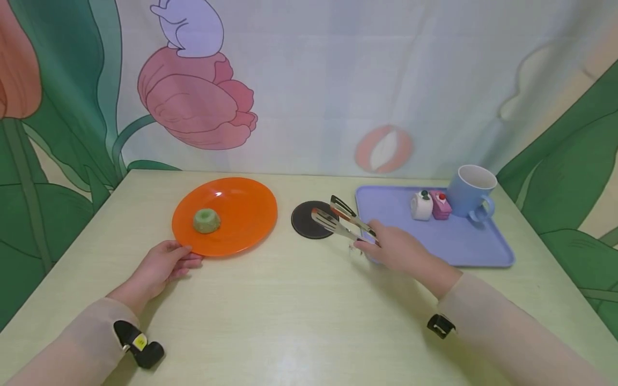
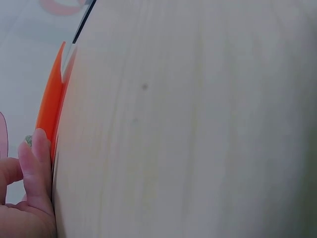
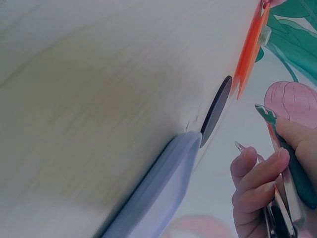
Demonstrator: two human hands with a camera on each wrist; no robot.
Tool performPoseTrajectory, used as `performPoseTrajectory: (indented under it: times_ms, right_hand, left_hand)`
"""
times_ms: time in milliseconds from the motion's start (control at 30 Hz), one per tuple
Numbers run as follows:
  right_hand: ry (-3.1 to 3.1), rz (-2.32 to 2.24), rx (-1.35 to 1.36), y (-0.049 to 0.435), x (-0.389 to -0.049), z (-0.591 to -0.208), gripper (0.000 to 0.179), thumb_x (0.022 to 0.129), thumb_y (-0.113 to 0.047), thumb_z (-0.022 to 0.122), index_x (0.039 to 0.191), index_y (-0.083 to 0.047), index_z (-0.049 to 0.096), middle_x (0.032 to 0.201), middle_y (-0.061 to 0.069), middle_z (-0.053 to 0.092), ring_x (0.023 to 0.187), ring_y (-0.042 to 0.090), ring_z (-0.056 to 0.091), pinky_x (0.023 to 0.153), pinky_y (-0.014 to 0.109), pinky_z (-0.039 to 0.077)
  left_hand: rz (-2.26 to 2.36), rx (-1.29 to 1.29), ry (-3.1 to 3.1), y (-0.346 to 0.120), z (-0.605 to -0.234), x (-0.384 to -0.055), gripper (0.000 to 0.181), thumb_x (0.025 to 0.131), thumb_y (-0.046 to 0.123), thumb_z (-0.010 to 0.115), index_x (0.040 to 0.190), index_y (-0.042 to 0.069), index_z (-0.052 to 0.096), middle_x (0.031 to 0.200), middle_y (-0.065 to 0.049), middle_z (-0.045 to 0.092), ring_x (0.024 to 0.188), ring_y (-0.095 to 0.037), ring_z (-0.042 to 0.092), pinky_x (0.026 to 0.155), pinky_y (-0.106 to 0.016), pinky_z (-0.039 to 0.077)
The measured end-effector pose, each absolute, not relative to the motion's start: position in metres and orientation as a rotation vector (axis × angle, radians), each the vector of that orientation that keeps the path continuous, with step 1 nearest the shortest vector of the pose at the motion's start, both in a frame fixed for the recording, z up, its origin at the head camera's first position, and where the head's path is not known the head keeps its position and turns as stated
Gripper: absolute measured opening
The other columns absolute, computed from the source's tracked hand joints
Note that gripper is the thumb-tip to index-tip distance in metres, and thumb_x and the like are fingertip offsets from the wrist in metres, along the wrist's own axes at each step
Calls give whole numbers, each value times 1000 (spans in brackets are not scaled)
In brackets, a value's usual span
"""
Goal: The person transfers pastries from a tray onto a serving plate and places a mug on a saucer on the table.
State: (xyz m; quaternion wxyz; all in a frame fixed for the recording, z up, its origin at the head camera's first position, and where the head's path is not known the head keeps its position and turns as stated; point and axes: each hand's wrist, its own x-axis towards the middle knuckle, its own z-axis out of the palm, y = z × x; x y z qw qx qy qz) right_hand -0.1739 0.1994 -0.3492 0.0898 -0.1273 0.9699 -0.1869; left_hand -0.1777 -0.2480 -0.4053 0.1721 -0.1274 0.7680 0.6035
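Observation:
My left hand (image 1: 161,265) is at the near-left rim of an orange plate (image 1: 246,225), pinching it between thumb and fingers. A small green ring-shaped cake (image 1: 206,221) sits on the plate's left part. In the right wrist view the fingers and thumb of my right hand (image 3: 262,183) curl round metal tongs (image 3: 292,193). Seen from the head, the tongs (image 1: 354,221) point left, their two ends apart with nothing between them, above a dark round coaster (image 1: 306,225). The left wrist view shows the plate edge-on (image 2: 49,104) beside my left fingers.
A lavender tray (image 1: 463,252) lies at the right, below and beyond the right hand. On it stand a white roll cake (image 1: 421,207), a pink cake slice (image 1: 440,206) and a blue mug (image 1: 465,193). A printed curtain (image 1: 309,96) hangs behind the pale table (image 1: 270,316).

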Motion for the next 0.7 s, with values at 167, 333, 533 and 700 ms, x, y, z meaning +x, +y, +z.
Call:
performPoseTrajectory:
  times_ms: [167,333,533,700]
  right_hand:
    - [2885,-540,-388,208,-172,-348,49,92,-44,53,115,-1,46,67,4,51,56,18,47,49,32,38]
    - [2891,-526,-376,216,-170,-345,55,93,-45,52,121,1,44,72,5,54,62,19,51,55,36,42]
    - [2885,-549,-352,224,-166,-339,51,93,-45,50,118,-1,45,69,5,51,58,19,47,50,33,38]
    - [2889,-559,-340,229,-163,-335,52,93,-47,50,115,-1,45,68,5,49,57,19,46,49,32,36]
  left_hand:
    - [1721,-367,2170,-248,-405,-178,50,100,28,42,137,-3,25,92,2,68,84,-7,66,71,-18,51]
    - [1715,-385,2172,-247,-405,-179,50,100,27,42,137,-3,26,90,2,67,83,-7,66,71,-18,50]
    - [1712,-397,2175,-247,-404,-178,50,100,27,42,138,-2,25,90,2,67,84,-7,66,72,-17,50]
    - [1722,-403,2166,-247,-403,-178,50,100,27,42,138,-2,25,90,3,67,83,-6,65,72,-17,50]
